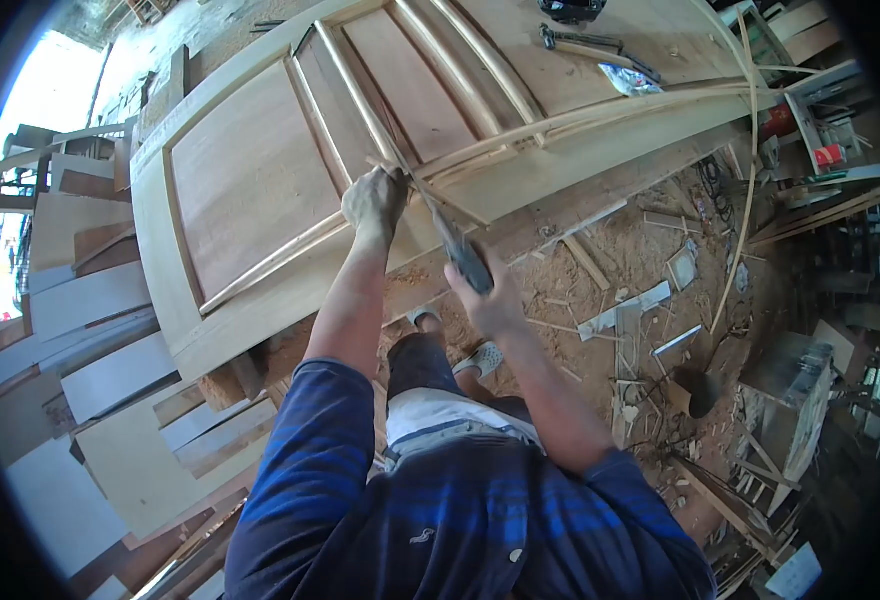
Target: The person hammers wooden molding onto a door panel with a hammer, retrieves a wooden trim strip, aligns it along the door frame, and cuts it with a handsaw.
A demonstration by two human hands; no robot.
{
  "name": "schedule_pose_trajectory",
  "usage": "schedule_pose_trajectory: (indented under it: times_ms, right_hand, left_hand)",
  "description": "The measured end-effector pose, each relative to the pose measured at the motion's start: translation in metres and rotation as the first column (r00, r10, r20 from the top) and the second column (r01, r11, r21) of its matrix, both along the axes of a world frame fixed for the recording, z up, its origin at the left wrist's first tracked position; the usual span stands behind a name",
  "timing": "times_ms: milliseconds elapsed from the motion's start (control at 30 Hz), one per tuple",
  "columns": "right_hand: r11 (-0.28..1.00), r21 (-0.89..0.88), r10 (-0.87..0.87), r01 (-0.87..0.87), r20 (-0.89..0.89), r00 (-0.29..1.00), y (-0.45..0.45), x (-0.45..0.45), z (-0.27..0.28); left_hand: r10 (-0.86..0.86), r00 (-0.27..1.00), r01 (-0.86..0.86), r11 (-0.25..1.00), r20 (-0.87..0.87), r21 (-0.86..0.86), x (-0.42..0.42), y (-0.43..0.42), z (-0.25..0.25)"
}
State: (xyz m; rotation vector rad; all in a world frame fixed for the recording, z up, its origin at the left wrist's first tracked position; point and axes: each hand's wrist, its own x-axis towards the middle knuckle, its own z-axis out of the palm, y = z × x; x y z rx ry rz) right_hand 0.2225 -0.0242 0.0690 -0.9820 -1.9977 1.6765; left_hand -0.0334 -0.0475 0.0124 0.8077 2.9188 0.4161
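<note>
My right hand (pixel 492 300) is wrapped round the dark handle of a handsaw (pixel 468 262); its narrow blade points up and left toward my other hand. My left hand (pixel 373 203) is closed on a thin wooden strip (pixel 440 198) at the edge of a large wooden panel (pixel 245 165). The saw blade lies across or right beside this strip; exact contact is too small to tell. Pale moulding strips (pixel 358 90) frame the recessed sections of the panel. A long curved moulding (pixel 600 115) runs along its near side to the right.
On the panel's far right lie a hammer (pixel 580 42), a shiny plastic packet (pixel 628 80) and a black object (pixel 572 10). Cut boards (pixel 100 300) are stacked at left. Offcuts (pixel 587 262) and sawdust cover the floor. A long thin strip (pixel 750 190) hangs down at right.
</note>
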Motion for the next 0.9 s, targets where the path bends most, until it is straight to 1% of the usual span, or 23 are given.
schedule_pose_trajectory:
  times_ms: [33,100,167,200,233,300,333,367,400,433,533,600,633,700,733,800,867,900]
  right_hand:
    - [1.0,-0.012,-0.004,0.004,-0.014,1.0,-0.009,0.017,-0.009]
    - [0.998,-0.061,-0.022,0.021,-0.004,1.0,-0.033,0.07,0.01]
    - [0.997,-0.071,-0.026,0.026,-0.01,1.0,-0.051,0.12,0.004]
    - [0.997,-0.073,-0.036,0.035,-0.014,0.999,-0.053,0.127,0.006]
    - [1.0,-0.012,-0.02,0.02,-0.013,1.0,-0.055,0.127,0.004]
    - [0.991,0.133,0.018,-0.014,-0.029,0.999,-0.037,0.108,-0.003]
    - [0.999,0.05,-0.003,0.006,-0.066,0.998,-0.028,0.096,0.003]
    - [0.999,-0.036,-0.024,0.021,-0.104,0.994,-0.02,0.083,0.012]
    - [0.992,-0.124,-0.048,0.031,-0.138,0.989,-0.012,0.07,0.017]
    - [0.997,-0.032,-0.081,0.075,-0.255,0.964,-0.005,0.057,0.014]
    - [0.97,0.14,-0.132,0.2,-0.388,0.912,0.032,0.014,0.027]
    - [0.9,0.384,-0.101,0.207,-0.279,0.955,0.069,-0.015,0.038]
    - [0.855,0.476,-0.086,0.204,-0.258,0.962,0.086,-0.035,0.038]
    - [0.741,0.643,-0.069,0.192,-0.212,0.975,0.117,-0.075,0.028]
    - [0.688,0.705,-0.054,0.173,-0.188,0.981,0.13,-0.094,0.025]
    - [0.574,0.809,-0.034,0.125,-0.129,0.991,0.151,-0.129,0.013]
    - [0.552,0.834,0.006,0.011,-0.017,1.0,0.171,-0.157,-0.025]
    - [0.539,0.841,0.01,-0.053,0.056,0.998,0.171,-0.168,-0.028]
  left_hand:
    - [0.015,1.0,-0.015,1.0,0.015,-0.004,0.003,-0.001,-0.001]
    - [0.052,0.998,-0.052,0.999,0.024,-0.007,-0.003,-0.002,-0.003]
    - [0.053,0.999,-0.054,0.998,0.007,0.014,-0.007,-0.005,-0.014]
    - [0.047,0.999,-0.047,0.999,-0.003,0.026,-0.006,-0.004,-0.014]
    - [0.008,1.0,-0.008,1.0,0.005,0.029,-0.003,-0.004,-0.009]
    - [-0.022,0.999,0.023,0.999,-0.032,0.023,-0.002,-0.003,-0.012]
    - [-0.029,0.998,0.03,0.999,-0.056,0.02,-0.005,-0.005,-0.017]
    - [0.02,0.998,-0.019,1.0,-0.051,0.013,-0.009,-0.004,-0.023]
    - [0.008,0.999,-0.007,1.0,-0.047,0.022,-0.011,-0.004,-0.023]
    - [-0.004,0.999,0.005,1.0,-0.039,0.031,-0.011,-0.005,-0.022]
    - [-0.014,1.0,0.015,0.999,-0.021,0.049,-0.009,-0.006,-0.019]
    - [-0.012,1.0,0.012,0.996,0.0,0.083,-0.008,-0.007,-0.012]
    - [-0.03,0.998,0.027,0.998,0.052,0.057,-0.011,-0.007,-0.009]
    - [-0.097,0.994,0.093,0.992,0.047,0.081,-0.012,-0.012,-0.01]
    - [-0.131,0.991,0.126,0.988,0.04,0.093,-0.016,-0.014,-0.01]
    - [-0.228,0.962,0.203,0.965,0.153,0.166,-0.023,-0.024,-0.003]
    - [-0.333,0.914,0.275,0.928,0.232,0.25,-0.026,-0.035,0.015]
    - [-0.413,0.875,0.368,0.906,0.252,0.209,-0.034,-0.038,0.013]
